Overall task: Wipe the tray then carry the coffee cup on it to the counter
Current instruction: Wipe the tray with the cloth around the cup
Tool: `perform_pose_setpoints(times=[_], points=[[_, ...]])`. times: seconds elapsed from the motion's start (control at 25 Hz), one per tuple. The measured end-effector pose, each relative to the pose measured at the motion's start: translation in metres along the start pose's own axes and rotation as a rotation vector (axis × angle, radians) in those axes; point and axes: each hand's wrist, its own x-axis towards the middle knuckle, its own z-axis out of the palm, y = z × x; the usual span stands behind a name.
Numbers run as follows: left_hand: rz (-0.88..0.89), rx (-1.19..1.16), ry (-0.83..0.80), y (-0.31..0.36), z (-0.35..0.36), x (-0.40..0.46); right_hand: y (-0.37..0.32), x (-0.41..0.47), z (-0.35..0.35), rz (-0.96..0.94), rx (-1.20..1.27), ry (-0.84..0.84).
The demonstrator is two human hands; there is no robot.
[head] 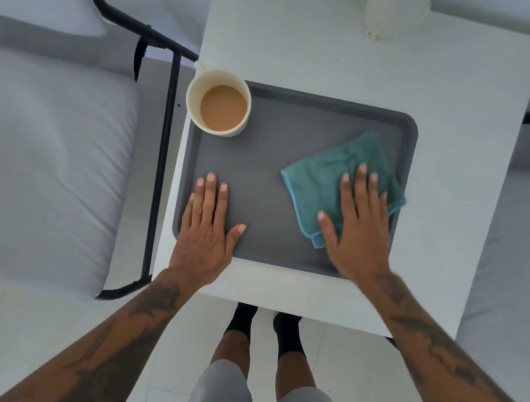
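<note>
A grey tray (pixel 297 107) lies on a small white table (pixel 396 74). A cream coffee cup (pixel 218 107), filled with light brown coffee, stands at the tray's far left corner. A folded teal cloth (pixel 320 180) lies on the tray's right half. My right hand (pixel 359 222) presses flat on the cloth with fingers spread. My left hand (pixel 207 224) rests flat on the tray's near left part, fingers together, holding nothing.
A white object (pixel 395 10) stands at the table's far edge. A bed with a grey mattress (pixel 46 156) and a black metal frame (pixel 164 147) is at the left. More grey bedding (pixel 515 254) is at the right. My legs stand on white floor tiles below the table.
</note>
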Motion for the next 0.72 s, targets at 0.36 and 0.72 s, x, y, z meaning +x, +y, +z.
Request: perform_pose_setpoints(times=[0.36,0.72], points=[[-0.215,-0.141,-0.006,0.031,-0.017,-0.002,0.014,-0.063,-0.028,0.129,0.536,0.008],[-0.45,-1.652,-0.792,0.194,-0.118,-0.03,0.04,-0.161,-0.143,-0.008,0.831,-0.135]])
